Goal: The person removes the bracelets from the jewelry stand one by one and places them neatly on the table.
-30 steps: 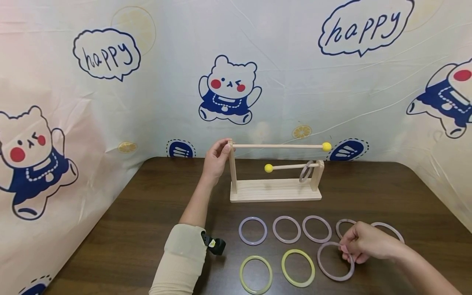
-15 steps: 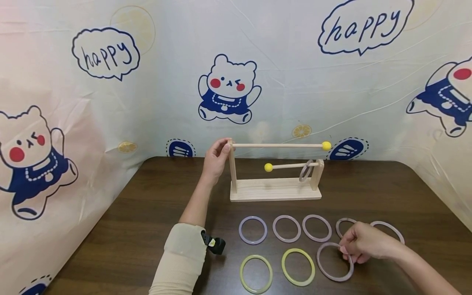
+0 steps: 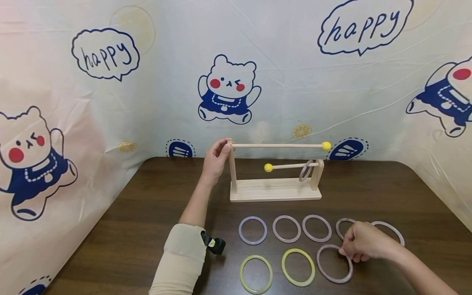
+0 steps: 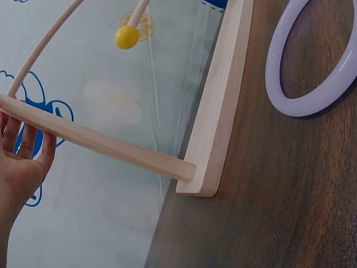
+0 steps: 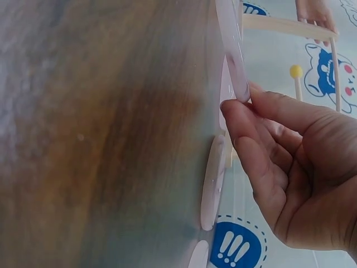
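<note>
My left hand [image 3: 216, 160] grips the top of the left post [image 3: 233, 172] of a wooden stand [image 3: 274, 191], thumb in front and fingers behind. Yellow balls cap the stand's two rods, and one pale ring [image 3: 302, 175] hangs on the lower rod near the right post. At the lower right, my right hand [image 3: 368, 241] pinches the edge of a pale purple ring [image 3: 337, 280] between thumb and fingers. In the right wrist view that ring [image 5: 233, 50] appears edge-on, tilted above the tabletop. Whether it still touches the table is unclear.
Several rings lie on the dark table [image 3: 158, 254]: a blue-purple ring [image 3: 240, 230], pale pinkish rings, and two yellow-green ones, including a left yellow-green ring [image 3: 241, 273]. Two pale rings at the right are partly behind my right hand. A printed cloth [image 3: 287, 82] hangs behind.
The pinched ring has shifted very slightly toward me, with a small movement of my right fingers. My left hand and the stand have stayed put.
</note>
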A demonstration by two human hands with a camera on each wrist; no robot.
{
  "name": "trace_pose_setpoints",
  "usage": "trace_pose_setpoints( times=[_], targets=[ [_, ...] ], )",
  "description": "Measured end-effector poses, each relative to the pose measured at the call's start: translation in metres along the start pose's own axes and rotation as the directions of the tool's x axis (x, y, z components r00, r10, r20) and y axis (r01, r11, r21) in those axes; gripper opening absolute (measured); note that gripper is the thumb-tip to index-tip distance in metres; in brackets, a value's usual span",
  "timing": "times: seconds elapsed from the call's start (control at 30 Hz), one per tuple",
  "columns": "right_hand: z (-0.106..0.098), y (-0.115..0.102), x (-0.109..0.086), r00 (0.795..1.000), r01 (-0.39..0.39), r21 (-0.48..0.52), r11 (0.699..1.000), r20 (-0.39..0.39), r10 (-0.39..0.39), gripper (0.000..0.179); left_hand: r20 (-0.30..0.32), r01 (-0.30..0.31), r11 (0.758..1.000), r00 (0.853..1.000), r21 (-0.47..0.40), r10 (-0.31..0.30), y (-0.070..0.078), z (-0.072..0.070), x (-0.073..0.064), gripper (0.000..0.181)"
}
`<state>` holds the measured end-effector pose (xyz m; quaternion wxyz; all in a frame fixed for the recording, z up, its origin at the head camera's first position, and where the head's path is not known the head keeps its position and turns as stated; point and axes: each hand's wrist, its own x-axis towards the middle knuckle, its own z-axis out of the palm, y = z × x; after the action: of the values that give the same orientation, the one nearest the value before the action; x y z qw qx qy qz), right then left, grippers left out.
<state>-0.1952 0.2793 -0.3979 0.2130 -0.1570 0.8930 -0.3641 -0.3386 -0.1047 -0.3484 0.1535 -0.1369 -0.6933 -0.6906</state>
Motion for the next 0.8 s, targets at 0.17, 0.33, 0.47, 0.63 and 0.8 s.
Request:
trace_pose_setpoints(
  times=[0.17,0.33,0.47,0.63,0.8],
  targets=[
    [-0.0001,0.0007,0.0002,1.000,-0.006,-0.008,1.000,-0.004,0.006,0.019,0.002,-0.003,1.000,1.000,-0.007,0.003,-0.0001,0.0001,0.0006,0.033],
    [-0.0021,0.0022,-0.0001,0.999,-0.032,-0.012,0.999,-0.003,0.032,0.015,-0.001,0.002,1.000,1.000,-0.007,-0.002,-0.0001,0.0002,0.0005,0.033],
    [-0.0042,0.0039,-0.0005,0.998,-0.060,0.001,0.998,-0.002,0.060,0.013,0.003,-0.002,1.000,1.000,-0.014,0.002,0.0003,0.0003,0.0002,0.032],
    [-0.0052,0.0048,-0.0001,0.998,-0.058,0.012,0.998,0.002,0.058,0.012,0.002,-0.011,1.000,1.000,-0.020,0.011,-0.0006,0.0003,0.0000,0.030],
    [-0.0097,0.0025,0.0018,0.999,-0.035,0.019,0.999,-0.022,0.036,0.008,-0.005,-0.006,1.000,1.000,-0.021,0.006,-0.0017,0.0003,0.0004,0.029]
  ],
)
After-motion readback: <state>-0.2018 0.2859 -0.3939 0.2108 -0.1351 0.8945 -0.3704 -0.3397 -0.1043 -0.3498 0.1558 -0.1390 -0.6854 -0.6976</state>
